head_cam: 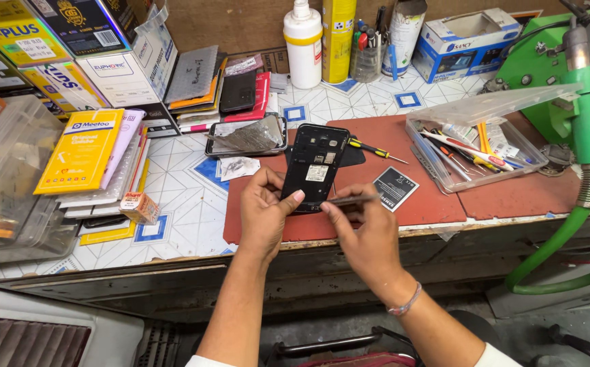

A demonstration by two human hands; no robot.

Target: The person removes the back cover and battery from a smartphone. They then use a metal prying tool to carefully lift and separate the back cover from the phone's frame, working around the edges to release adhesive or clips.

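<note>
My left hand (265, 216) grips the lower edge of a black phone (313, 166) that has its back cover off, holding it tilted above a red mat (431, 197). My right hand (363, 234) pinches a thin metal tool (352, 200) whose tip touches the phone's bottom right corner. A flat black battery (395, 187) lies on the mat just right of the phone. A yellow-handled screwdriver (375, 148) rests behind the phone.
A clear plastic tool box (475, 146) stands open at the right. Another phone with a cracked screen (247, 136) lies behind. Stacks of boxed screen protectors (84, 149) fill the left. A green stand with hose (584, 122) rises at the far right. Bottles (304, 42) line the back.
</note>
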